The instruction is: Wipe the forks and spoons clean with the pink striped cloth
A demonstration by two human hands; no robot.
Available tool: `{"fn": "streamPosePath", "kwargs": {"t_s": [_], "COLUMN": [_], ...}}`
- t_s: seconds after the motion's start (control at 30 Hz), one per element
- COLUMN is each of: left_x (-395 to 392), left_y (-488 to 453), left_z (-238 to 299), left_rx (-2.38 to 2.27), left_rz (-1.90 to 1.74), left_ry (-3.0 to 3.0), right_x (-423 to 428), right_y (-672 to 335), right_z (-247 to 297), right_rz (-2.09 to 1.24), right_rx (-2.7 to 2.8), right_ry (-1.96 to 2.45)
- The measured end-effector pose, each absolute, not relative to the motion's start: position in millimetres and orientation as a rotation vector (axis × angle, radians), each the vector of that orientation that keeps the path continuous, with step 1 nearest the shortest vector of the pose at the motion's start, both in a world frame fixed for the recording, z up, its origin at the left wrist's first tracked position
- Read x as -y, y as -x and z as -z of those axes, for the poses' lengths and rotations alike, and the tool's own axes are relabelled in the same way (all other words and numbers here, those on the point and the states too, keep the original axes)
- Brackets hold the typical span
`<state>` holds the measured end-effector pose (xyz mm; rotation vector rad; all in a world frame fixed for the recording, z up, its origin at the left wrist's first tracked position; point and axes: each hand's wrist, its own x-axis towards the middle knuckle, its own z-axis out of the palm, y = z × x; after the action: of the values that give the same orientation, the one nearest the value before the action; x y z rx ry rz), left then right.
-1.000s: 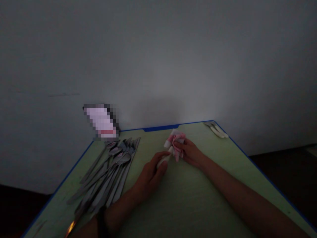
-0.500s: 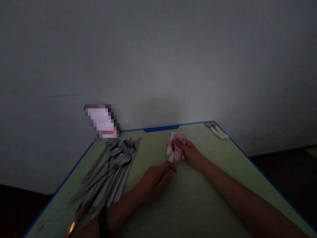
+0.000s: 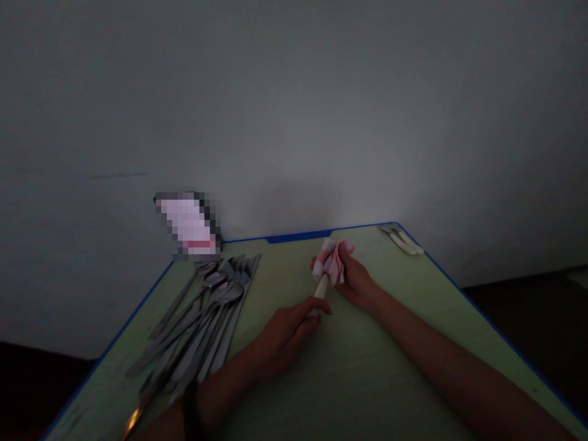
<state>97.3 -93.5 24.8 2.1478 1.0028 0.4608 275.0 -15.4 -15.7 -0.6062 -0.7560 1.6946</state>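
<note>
One green surface [image 3: 367, 373] | heap of steel spoons and other cutlery [image 3: 231, 293] near its left edge, seemingly yet to do | person's right hand [image 3: 356, 278] clutching pink-and-white cloth [image 3: 325, 257], left hand [image 3: 291, 331] gripping pale-handled utensil [image 3: 322, 288], head hidden in cloth, mid-surface | two white-handled utensils [image 3: 404, 244] at far right corner, seemingly done | more handle bare than half a second ago

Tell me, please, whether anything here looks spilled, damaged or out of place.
Nothing looks spilled or broken, though the picture is dim. The cutlery pile on the left lies unevenly overlapped; one orange glint near the bottom edge stands out against grey metal. A thin dark mark streaks the plain wall.
</note>
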Motion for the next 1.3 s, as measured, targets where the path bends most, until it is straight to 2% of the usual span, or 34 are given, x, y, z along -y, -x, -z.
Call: {"fn": "streamPosePath", "kwargs": {"t_s": [0.7, 1.03, 1.3], "left_x": [88.8, 90.1, 88.6], "left_y": [-103.3, -102.0, -102.6], "left_z": [-4.4, -14.0, -13.4], "left_rx": [-1.076, -1.112, -1.084], "left_rz": [-0.721, -0.730, -0.737], "left_ry": [-2.078, -1.997, -1.986], "right_x": [24.5, 20.1, 17.9], "right_y": [-281.7, -273.7, -275.2], "right_z": [8.9, 9.5, 6.8], "right_rz": [-1.838, -1.646, -1.655], "right_rx": [0.907, 0.709, 0.675], "right_ry": [0.690, 0.695, 0.702]}}
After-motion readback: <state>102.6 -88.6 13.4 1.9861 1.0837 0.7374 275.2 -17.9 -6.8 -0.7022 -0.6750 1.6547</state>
